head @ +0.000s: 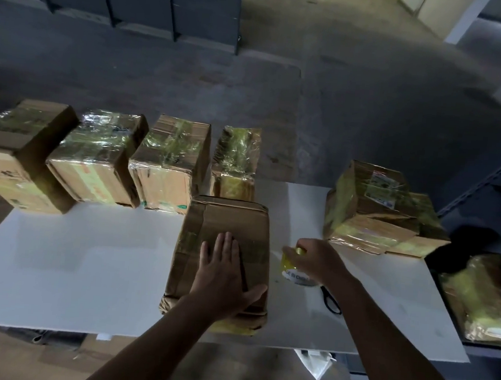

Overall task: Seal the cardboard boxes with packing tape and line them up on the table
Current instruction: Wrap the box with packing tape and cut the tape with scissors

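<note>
A brown cardboard box (226,218) lies on the white table (72,265) in front of me. My left hand (224,277) presses flat on its top with straight fingers. Just right of the box, my right hand (312,259) grips a roll of yellowish packing tape (289,266) standing on the table. Several taped boxes stand in a row along the far edge, among them one at the far left (21,153) and a narrow one (236,161) just behind the box under my hand.
Black-handled scissors (330,301) lie by my right wrist. A crumpled taped box (382,209) sits at the right rear of the table. A dark shelf (481,292) at the right holds a wrapped parcel. Cardboard lies on the floor below.
</note>
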A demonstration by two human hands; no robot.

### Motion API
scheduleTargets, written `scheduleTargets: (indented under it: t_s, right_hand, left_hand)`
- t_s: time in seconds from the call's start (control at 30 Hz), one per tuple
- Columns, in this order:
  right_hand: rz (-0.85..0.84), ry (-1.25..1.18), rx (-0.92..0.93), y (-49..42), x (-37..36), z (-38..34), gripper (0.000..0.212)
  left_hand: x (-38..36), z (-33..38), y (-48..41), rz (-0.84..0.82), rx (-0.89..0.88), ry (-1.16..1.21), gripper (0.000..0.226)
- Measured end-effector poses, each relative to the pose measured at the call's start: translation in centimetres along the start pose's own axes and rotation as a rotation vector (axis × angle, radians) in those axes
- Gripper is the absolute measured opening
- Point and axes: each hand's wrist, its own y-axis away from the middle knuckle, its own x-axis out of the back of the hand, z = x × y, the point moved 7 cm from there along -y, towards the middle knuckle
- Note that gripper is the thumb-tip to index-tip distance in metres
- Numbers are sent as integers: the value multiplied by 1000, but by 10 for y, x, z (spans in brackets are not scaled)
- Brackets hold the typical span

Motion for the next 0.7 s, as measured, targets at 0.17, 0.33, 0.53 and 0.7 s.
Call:
scheduleTargets:
  t_s: [0.17, 0.33, 0.53, 0.7]
  right_hand:
    - [-128, 19, -20, -1, -34, -5, 37]
    - [-169, -34, -35, 1, -44, -5, 43]
    - [-317, -147, 21, 24, -78, -16, 54]
    - [-316, -196, 95, 31, -83, -31, 39]
  left_hand:
    - [18, 33, -6, -137, 196, 15, 107]
    - [9, 30, -3, -108, 257, 99, 104]
    - [1, -2, 13, -2, 149, 73, 99]
    - [4, -7, 29, 20, 96, 38, 79]
